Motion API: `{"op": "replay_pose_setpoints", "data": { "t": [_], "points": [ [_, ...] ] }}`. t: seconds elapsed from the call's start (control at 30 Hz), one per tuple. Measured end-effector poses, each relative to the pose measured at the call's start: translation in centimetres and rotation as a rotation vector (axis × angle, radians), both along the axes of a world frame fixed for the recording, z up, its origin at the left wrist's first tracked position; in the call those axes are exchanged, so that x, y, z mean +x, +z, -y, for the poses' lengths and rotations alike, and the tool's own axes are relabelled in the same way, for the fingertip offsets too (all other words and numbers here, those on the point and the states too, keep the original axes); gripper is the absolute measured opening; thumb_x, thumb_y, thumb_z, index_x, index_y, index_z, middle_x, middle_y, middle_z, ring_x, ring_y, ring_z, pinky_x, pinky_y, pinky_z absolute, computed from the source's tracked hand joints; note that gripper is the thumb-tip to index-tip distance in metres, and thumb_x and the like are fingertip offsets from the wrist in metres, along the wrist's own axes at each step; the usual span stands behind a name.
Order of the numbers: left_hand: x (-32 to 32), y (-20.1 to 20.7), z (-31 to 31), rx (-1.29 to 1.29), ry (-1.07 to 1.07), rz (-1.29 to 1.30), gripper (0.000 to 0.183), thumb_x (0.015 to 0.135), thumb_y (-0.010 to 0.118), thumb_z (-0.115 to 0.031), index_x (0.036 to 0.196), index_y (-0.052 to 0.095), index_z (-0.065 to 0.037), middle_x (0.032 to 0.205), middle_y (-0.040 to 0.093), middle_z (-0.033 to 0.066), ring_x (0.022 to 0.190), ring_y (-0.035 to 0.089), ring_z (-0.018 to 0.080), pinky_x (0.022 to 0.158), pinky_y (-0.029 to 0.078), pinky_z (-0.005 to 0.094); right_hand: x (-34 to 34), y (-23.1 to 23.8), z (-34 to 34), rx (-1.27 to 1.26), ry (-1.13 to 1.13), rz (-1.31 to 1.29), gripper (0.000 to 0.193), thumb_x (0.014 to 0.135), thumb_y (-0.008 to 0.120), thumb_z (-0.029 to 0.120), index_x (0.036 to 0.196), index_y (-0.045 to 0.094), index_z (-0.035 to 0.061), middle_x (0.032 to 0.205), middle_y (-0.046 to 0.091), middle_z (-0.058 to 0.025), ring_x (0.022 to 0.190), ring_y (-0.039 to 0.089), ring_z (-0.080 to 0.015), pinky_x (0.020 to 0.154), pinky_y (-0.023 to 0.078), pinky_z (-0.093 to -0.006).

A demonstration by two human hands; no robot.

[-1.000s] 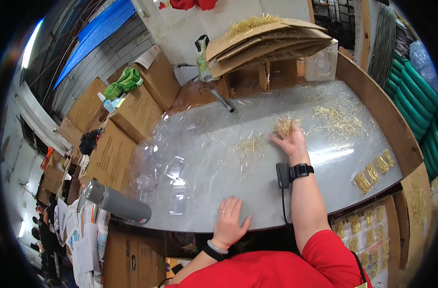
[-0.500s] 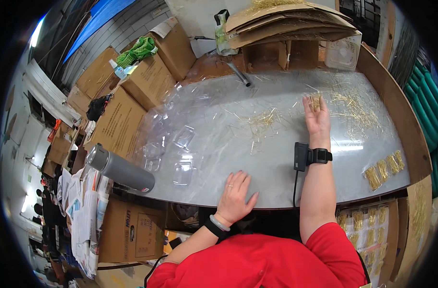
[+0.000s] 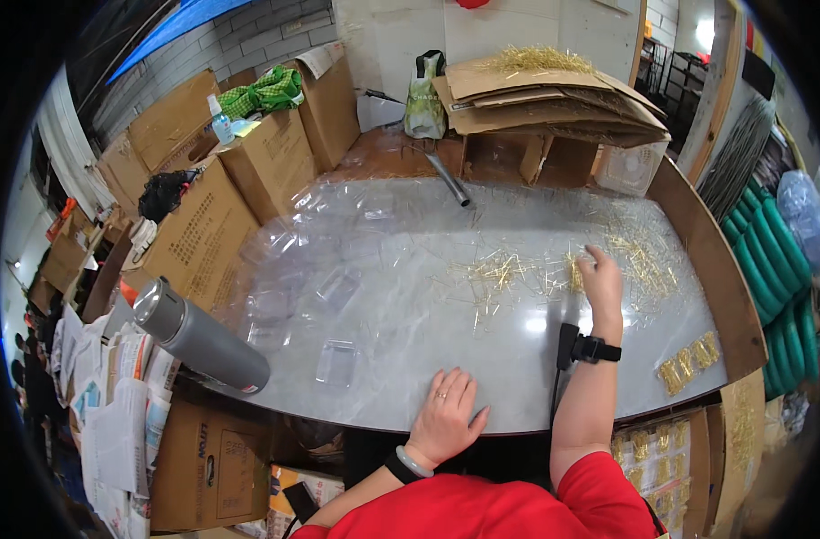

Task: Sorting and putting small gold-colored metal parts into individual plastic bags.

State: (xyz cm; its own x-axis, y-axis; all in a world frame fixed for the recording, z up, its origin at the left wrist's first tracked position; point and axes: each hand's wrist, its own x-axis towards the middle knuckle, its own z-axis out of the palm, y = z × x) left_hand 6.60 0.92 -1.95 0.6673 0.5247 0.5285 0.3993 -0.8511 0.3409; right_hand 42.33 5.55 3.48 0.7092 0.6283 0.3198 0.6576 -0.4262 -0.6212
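Note:
My left hand (image 3: 445, 413) lies palm down on the near edge of the grey tabletop (image 3: 401, 332), fingers stretched out, holding nothing. Toward the right, my right hand (image 3: 600, 280) has its fingers curled around a small bundle of thin gold pins (image 3: 575, 272); part of this grip is hidden by the hand itself. A loose heap of gold pins (image 3: 500, 271) spreads to the left of that hand. More scattered pins (image 3: 639, 265) lie just to its right. Several neat gold bundles (image 3: 688, 362) sit in a row near the right edge.
Clear plastic trays (image 3: 336, 364) cover the table's left part, beside a grey bottle (image 3: 203, 337). A dark metal tube (image 3: 448, 180) lies at the back. Flattened cardboard (image 3: 554, 99) is stacked behind, and a cardboard wall (image 3: 715, 260) borders the right side. Cartons (image 3: 199, 229) stand left.
The head view has tilted up, so the table sits lower in it. My right hand has turned from palm up to fingers curled over the bundle. My left hand stays flat on the table.

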Motion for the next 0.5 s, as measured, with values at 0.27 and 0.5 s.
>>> {"op": "replay_pose_setpoints", "data": {
  "t": [0.27,0.5],
  "points": [
    [-0.4,-0.3,-0.4,-0.024,-0.037,0.071,0.047,0.084,0.073,-0.023,0.118,0.061,0.007,0.122,0.06,0.0226,0.123,0.055,0.0375,0.111,0.04,0.0529,-5.3,0.1,-5.7,-0.021,0.79,0.413,0.053,0.079,0.067,-0.004,0.13,0.063,0.011,0.135,0.06,-0.0165,0.123,0.058,-0.0386,0.104,0.048,-0.0398],
    [-0.9,0.3,-0.3,-0.05,0.094,-0.007,0.064,0.086,0.071,-0.032,0.131,0.054,0.009,0.144,0.043,0.0287,0.142,0.034,0.0458,0.117,0.024,0.064,-12.5,-0.3,-2.7,-0.447,0.83,0.532,0.041,0.086,0.066,0.007,0.126,0.062,0.0088,0.12,0.065,-0.0134,0.108,0.062,-0.036,0.093,0.052,-0.043]
  ]
}}
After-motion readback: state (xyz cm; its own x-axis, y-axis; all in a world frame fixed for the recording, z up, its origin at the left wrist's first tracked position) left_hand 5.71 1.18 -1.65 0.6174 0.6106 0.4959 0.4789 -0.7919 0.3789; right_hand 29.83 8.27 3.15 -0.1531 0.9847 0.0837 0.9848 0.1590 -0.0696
